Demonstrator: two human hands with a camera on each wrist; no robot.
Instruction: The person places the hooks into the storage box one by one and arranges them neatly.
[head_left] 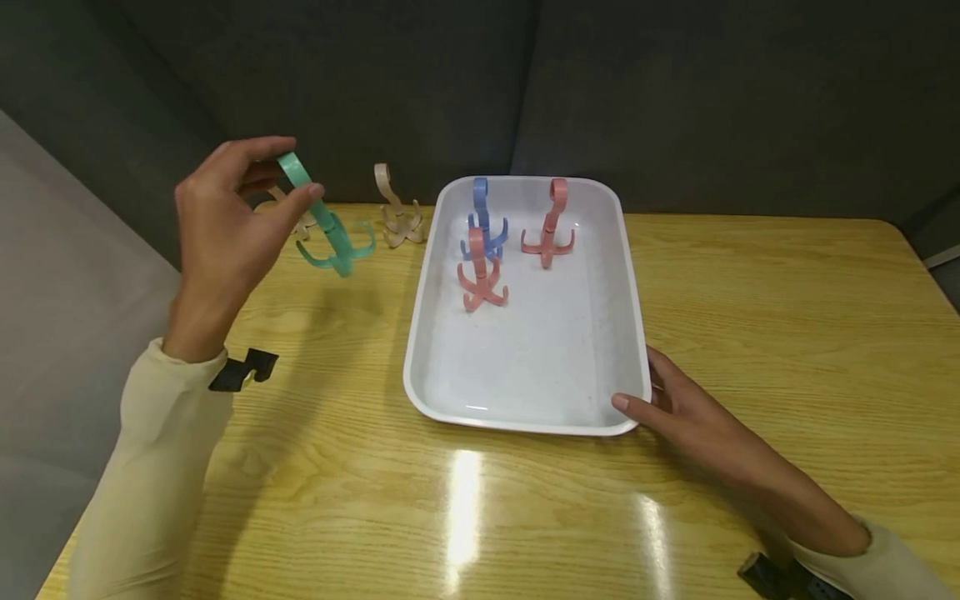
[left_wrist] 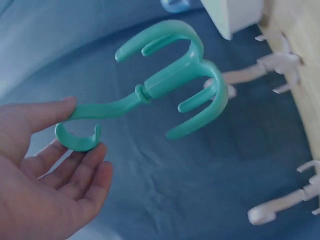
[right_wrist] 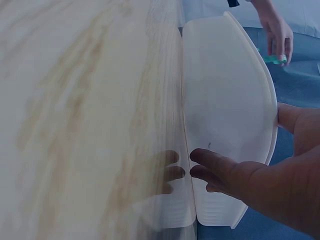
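Observation:
My left hand (head_left: 225,217) holds a green four-pronged rotating hook (head_left: 337,242) by its curved top, raised above the table left of the tray. In the left wrist view, the thumb and fingers pinch that curved end of the green hook (left_wrist: 170,77), prongs pointing away. My right hand (head_left: 686,417) grips the near right corner of a white plastic tray (head_left: 540,358), thumb over the rim and fingers against the outer wall (right_wrist: 225,100). Inside the tray stand a blue hook (head_left: 482,200) and two pink hooks, one near the back (head_left: 551,221) and one nearer (head_left: 480,275).
Left of the tray stands a beige hook (head_left: 401,225) on the wooden table (head_left: 765,317). A second beige hook (head_left: 303,227) is partly hidden behind the left hand. A dark fabric partition (head_left: 675,100) rises along the table's back edge.

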